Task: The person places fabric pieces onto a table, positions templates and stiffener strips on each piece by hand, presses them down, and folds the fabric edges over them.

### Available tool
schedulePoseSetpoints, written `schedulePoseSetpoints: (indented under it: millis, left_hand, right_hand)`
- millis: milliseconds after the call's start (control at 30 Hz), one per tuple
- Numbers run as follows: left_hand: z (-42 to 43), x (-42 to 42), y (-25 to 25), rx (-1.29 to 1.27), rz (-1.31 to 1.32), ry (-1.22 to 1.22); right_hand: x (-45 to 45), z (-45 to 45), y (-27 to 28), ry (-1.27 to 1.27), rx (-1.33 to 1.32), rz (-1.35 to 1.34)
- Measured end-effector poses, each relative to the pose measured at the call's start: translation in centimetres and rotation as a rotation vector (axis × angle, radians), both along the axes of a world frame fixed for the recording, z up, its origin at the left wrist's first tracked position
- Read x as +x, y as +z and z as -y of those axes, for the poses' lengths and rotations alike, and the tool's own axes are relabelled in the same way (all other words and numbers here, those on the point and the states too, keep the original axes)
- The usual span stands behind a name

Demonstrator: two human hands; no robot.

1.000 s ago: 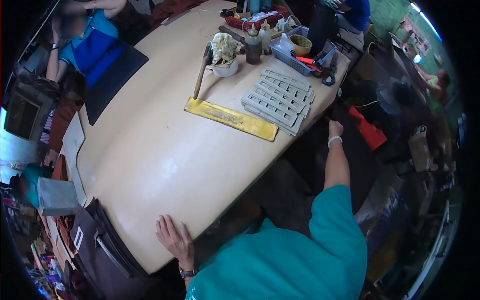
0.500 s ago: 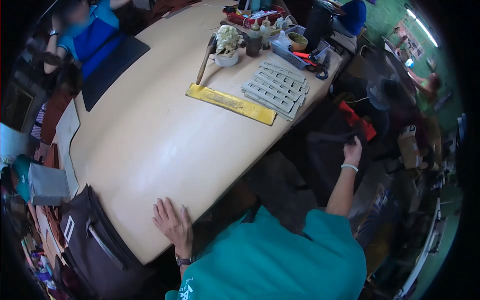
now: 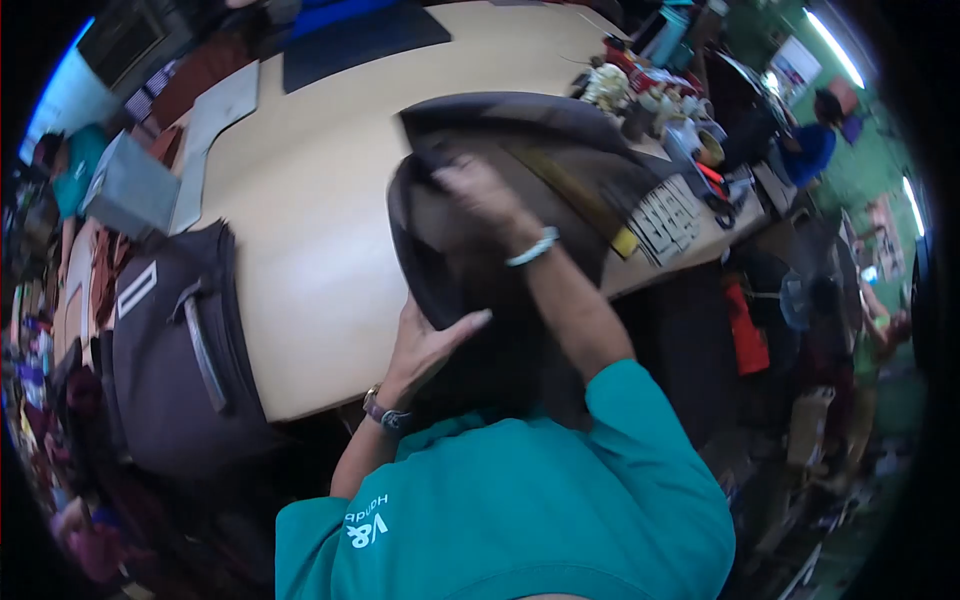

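Note:
A large dark brown sheet, leather-like and curled [image 3: 500,230], is spread over the near side of the table, its raised edges bending upward. My right hand [image 3: 480,190], smeared by motion, grips its far-left edge. At the near-left edge of the sheet is my left hand [image 3: 425,345], its thumb in front and its fingers partly hidden behind the material. Under the sheet's right side lies a yellow bar [image 3: 625,243], with only its end showing plainly. Grey slotted strips [image 3: 665,220] lie beside it, partly covered.
A stack of dark brown pieces [image 3: 170,370] hangs over the table's left end, with a hammer-like tool [image 3: 203,350] on it. A grey box [image 3: 135,185] stands behind. Bottles and a basket [image 3: 690,140] crowd the far right. People sit farther off.
My right hand has swung from beside the table onto it, bringing the dark brown sheet across. My left hand has lifted from the tabletop to the sheet's edge. The view has turned.

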State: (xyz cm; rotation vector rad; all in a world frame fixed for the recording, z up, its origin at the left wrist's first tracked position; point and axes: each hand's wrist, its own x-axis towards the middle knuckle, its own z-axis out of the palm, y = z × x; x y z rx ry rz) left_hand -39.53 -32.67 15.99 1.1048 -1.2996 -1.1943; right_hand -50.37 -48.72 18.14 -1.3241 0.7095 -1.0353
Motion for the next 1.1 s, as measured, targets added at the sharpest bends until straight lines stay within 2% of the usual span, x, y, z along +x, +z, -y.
schedulePoseSetpoints:
  millis: [33, 67, 133, 200, 267, 333, 400, 433, 467, 500, 533, 600, 667, 733, 833, 933, 967, 1067, 1100]
  left_hand:
    - [0.0, -0.1, -0.6, 0.012, -0.078, 0.108]
    - [0.1, 0.1, -1.8, 0.022, -0.155, 0.213]
    - [-0.4, 1.8, -3.9, 0.067, -0.325, 0.326]
    - [-2.1, 3.7, -4.0, 0.164, -0.397, 0.388]
    - [-4.4, 5.5, -2.5, 0.256, -0.489, 0.391]
    - [-7.0, 7.2, -3.0, 0.254, -0.399, 0.472]
    - [-9.7, 8.9, -2.7, 0.267, -0.219, 0.527]
    - [-10.6, 9.3, -2.5, 0.102, -0.008, 0.577]
    - [-11.2, 9.7, -1.9, 0.065, 0.296, 0.708]
    - [-11.9, 9.5, -0.8, 0.113, 0.316, 0.827]
    - [-12.0, 9.7, 0.0, 0.040, 0.439, 0.933]
    - [-11.5, 10.1, 1.1, -0.116, 0.912, 1.003]
    - [-9.9, 9.6, 1.5, -0.270, 1.075, 0.877]
    - [-7.3, 7.7, 1.6, -0.327, 0.954, 0.680]
    - [-4.2, 4.5, -0.7, -0.318, 1.028, 0.353]
    - [-2.6, 2.0, -3.8, -0.286, 1.073, 0.145]
    - [-2.5, 1.5, -4.5, -0.273, 1.115, 0.135]
    - [-2.5, 0.9, -5.5, -0.239, 1.199, 0.122]
    - [-2.6, 0.9, -5.4, -0.230, 1.195, 0.125]
  right_hand:
    - [2.7, -1.2, -0.1, 0.133, 0.088, -0.002]
    - [4.3, -2.6, 0.5, 0.220, -0.068, -0.203]
    - [5.6, -4.4, -1.4, 0.138, -0.541, -0.432]
    - [5.1, -5.7, -2.2, 0.043, -0.690, -0.744]
    - [3.6, -5.8, -3.6, -0.086, -0.714, -0.969]
    - [1.7, -5.7, -5.4, -0.169, -0.615, -1.131]
    - [-0.1, -6.7, -7.0, -0.173, -0.615, -1.243]
    - [-0.8, -7.4, -7.5, -0.177, -0.614, -1.298]
    - [-1.2, -8.2, -7.4, -0.148, -0.635, -1.299]
    - [-1.5, -9.1, -7.2, -0.118, -0.654, -1.300]
    - [-1.9, -10.1, -7.2, -0.091, -0.670, -1.300]
    - [-2.7, -11.6, -7.3, -0.061, -0.707, -1.295]
    - [-3.6, -12.9, -6.9, -0.024, -0.709, -1.289]
    - [-4.6, -13.9, -7.1, -0.027, -0.703, -1.283]
    - [-5.6, -15.1, -6.5, -0.036, -0.685, -1.270]
    - [-6.7, -14.5, -6.2, -0.012, -0.606, -1.186]
    - [-7.2, -13.6, -6.2, -0.100, -0.592, -1.109]
    - [-9.2, -8.5, -6.5, -0.451, -0.750, -1.105]
    - [-9.7, -6.6, -6.0, -0.519, -0.714, -1.175]
